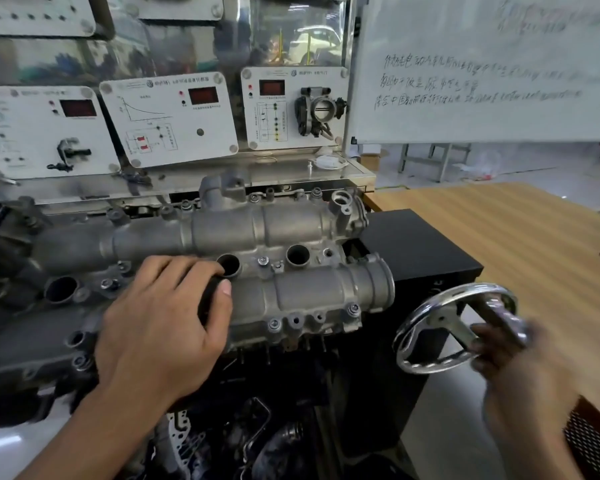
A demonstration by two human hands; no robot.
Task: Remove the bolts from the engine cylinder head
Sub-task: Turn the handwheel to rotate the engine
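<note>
Under left hand point(160, 323), cylinder head point(291, 230).

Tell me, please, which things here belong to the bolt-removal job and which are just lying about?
Job: cylinder head; its bolts; black handle gripped by the left hand; handwheel held by the right hand.
Lying about: whiteboard; display panels; throttle body; wooden table; black box.

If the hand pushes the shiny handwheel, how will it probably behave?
The handwheel looks like rigid polished metal, so it is probably stiff and somewhat slippery. It seems fixed at its hub, so it likely turns rather than shifts. The right hand appears to grip its blurred handle.
</note>
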